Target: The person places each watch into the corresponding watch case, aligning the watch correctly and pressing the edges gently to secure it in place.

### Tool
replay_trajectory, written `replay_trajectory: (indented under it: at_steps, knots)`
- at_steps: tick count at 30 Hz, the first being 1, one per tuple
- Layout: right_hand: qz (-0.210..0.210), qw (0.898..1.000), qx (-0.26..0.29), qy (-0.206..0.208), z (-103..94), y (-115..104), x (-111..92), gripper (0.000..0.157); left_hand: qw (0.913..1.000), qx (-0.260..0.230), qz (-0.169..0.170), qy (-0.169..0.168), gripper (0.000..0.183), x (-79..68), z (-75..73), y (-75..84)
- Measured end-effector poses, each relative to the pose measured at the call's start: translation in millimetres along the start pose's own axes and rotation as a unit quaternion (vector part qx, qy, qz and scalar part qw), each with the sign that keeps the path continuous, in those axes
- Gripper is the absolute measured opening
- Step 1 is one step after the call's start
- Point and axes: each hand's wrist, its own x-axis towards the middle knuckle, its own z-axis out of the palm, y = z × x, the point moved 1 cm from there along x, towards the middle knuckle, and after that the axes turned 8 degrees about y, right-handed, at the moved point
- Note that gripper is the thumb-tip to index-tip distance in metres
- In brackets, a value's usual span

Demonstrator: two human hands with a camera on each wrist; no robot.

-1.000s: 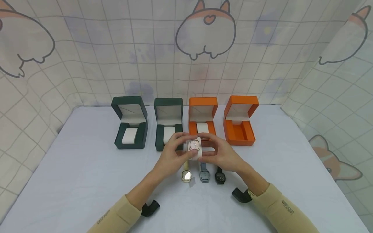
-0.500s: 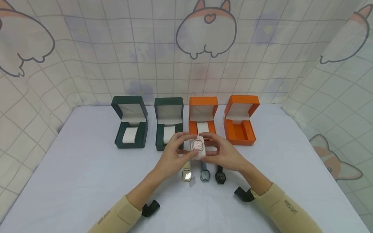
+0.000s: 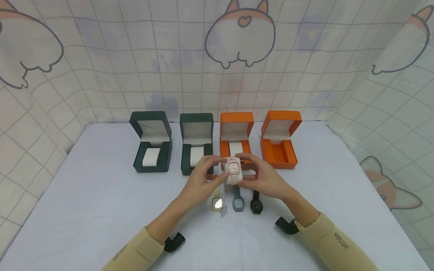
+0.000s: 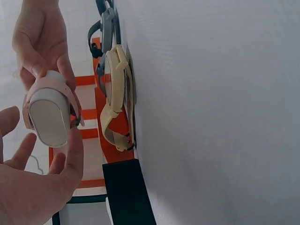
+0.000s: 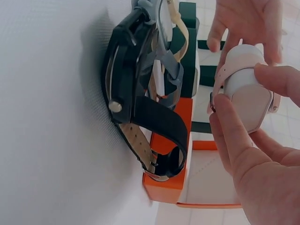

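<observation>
A pink watch (image 3: 234, 167) is wrapped round a white watch cushion (image 4: 49, 119), face toward the head camera. My right hand (image 3: 266, 176) pinches the cushion, thumb on one side and fingers on the other, as the right wrist view (image 5: 258, 173) shows. Spread and loosely bent, the fingers of my left hand (image 3: 205, 177) stand around the other end, tips right at its edge. Below the hands lie a yellow watch (image 3: 217, 203), a grey-blue watch (image 3: 238, 203) and a black watch (image 3: 256, 206), their straps partly hidden in the head view.
Two green watch boxes (image 3: 135, 167) and two orange ones (image 3: 279, 165) stand with raised lids along the table's far side. White cushions (image 3: 151, 157) sit in three; the rightmost orange box has none. Black wrist mounts (image 3: 174, 242) project from both sleeves.
The pink watch and its cushion have shifted slightly right with my right hand. My left hand has stayed almost in place, its fingers a little looser about the cushion's end.
</observation>
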Motion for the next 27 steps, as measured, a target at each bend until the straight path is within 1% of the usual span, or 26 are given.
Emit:
replay_trajectory:
  at_steps: [5, 10, 21, 27]
  knots:
    - [0.002, 1.000, -0.002, 0.002, -3.4, 1, 0, 0.073, 0.9999, 0.000, -0.010, -0.013, 0.042, 0.4, 0.5, -0.7]
    - [-0.003, 1.000, -0.011, 0.012, -9.1, -1, 0, 0.074, 0.9998, 0.000, -0.011, -0.014, 0.043, 0.0, 0.2, 0.3]
    - [0.027, 0.998, -0.050, 0.028, -23.3, -1, 0, 0.076, 0.9991, 0.000, -0.013, -0.040, 0.041, -0.2, 0.2, -0.4]
    - [0.038, 0.996, -0.069, 0.041, -33.7, 2, -1, 0.077, 0.9983, 0.019, -0.017, -0.052, 0.039, -0.4, 0.2, -1.2]
